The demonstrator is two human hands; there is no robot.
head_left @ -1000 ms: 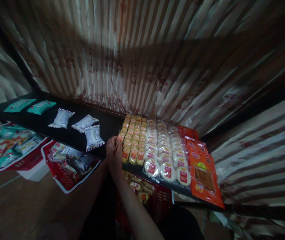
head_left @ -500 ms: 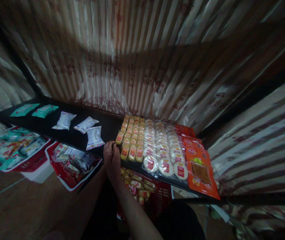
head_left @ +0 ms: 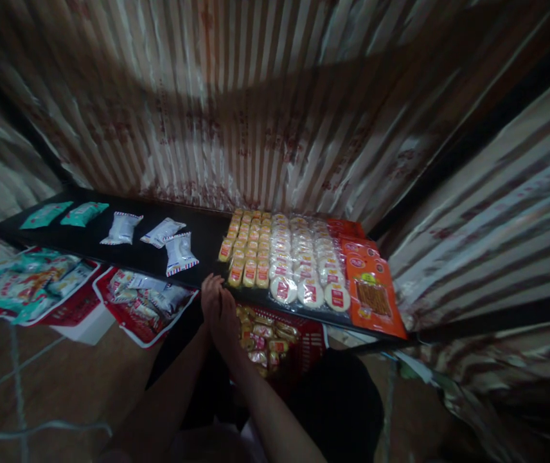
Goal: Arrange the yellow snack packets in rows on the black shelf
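Note:
My left hand (head_left: 211,301) and my right hand (head_left: 227,321) are pressed together at the front edge of a black shelf (head_left: 154,267). Their fingers look closed against each other, and no item shows in them. Just to their right on the shelf stand rows of small yellow-wrapped snacks (head_left: 249,273), then round white wrapped biscuits (head_left: 310,292). Nearest on the left is a white snack packet (head_left: 181,253) with a striped edge. The gap between my palms is hidden.
Orange pouches (head_left: 374,296) fill the shelf's right end; teal packets (head_left: 46,215) lie at its left. Below are a red basket of teal packets (head_left: 29,289), a red basket of white packets (head_left: 142,299), and a red basket of gold-wrapped snacks (head_left: 263,344). A striped sheet (head_left: 265,128) hangs behind.
My hands have shifted slightly toward me and away from the yellow-wrapped snacks, still together. The view has tilted a little; the goods on the shelf keep their arrangement.

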